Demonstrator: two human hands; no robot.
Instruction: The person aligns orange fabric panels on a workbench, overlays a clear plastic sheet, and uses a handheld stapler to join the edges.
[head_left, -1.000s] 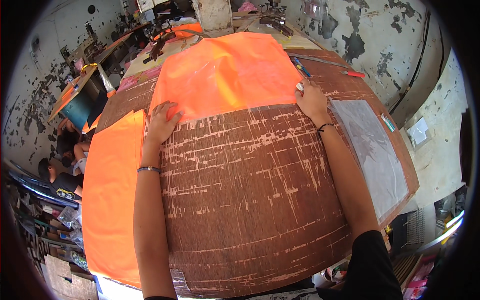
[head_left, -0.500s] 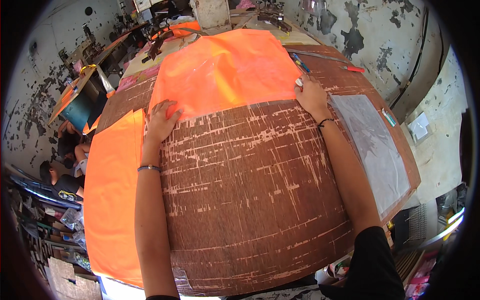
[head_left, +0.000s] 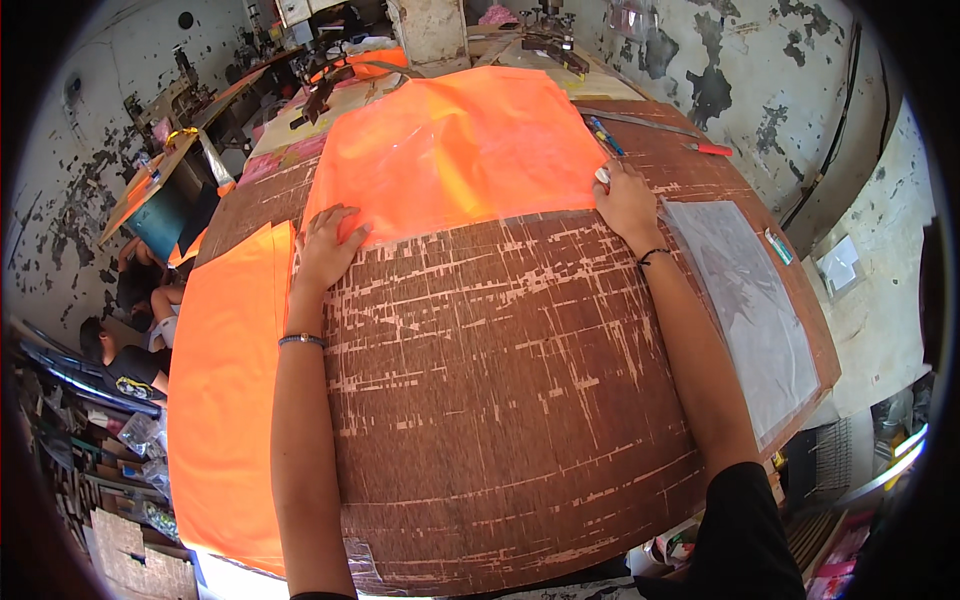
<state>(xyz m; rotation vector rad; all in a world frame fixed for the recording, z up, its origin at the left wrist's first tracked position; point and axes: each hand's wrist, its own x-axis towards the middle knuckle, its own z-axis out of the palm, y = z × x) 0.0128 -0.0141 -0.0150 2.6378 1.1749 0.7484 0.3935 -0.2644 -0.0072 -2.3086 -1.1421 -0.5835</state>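
Note:
A bright orange sheet of fabric (head_left: 455, 150) lies on the brown board tabletop (head_left: 500, 400), with a see-through layer seeming to cover its nearer part. My left hand (head_left: 330, 248) rests on the sheet's near left corner, fingers spread and nothing in its grasp. At the near right corner, my right hand (head_left: 630, 205) has bent fingers closed around a small white piece (head_left: 602, 176), too small to name for sure. Close by my left forearm is a stack of folded orange fabric (head_left: 225, 390) along the table's left edge.
A clear plastic sheet (head_left: 755, 315) lies right of my right forearm. Beyond my right hand are blue pens (head_left: 606, 137), a metal ruler (head_left: 640, 120) and a red-handled tool (head_left: 712, 149). Two people (head_left: 130, 355) sit low at the left, near a side table (head_left: 150, 185).
The whole view has shifted slightly downward in the picture. Both hands keep their places on the orange sheet.

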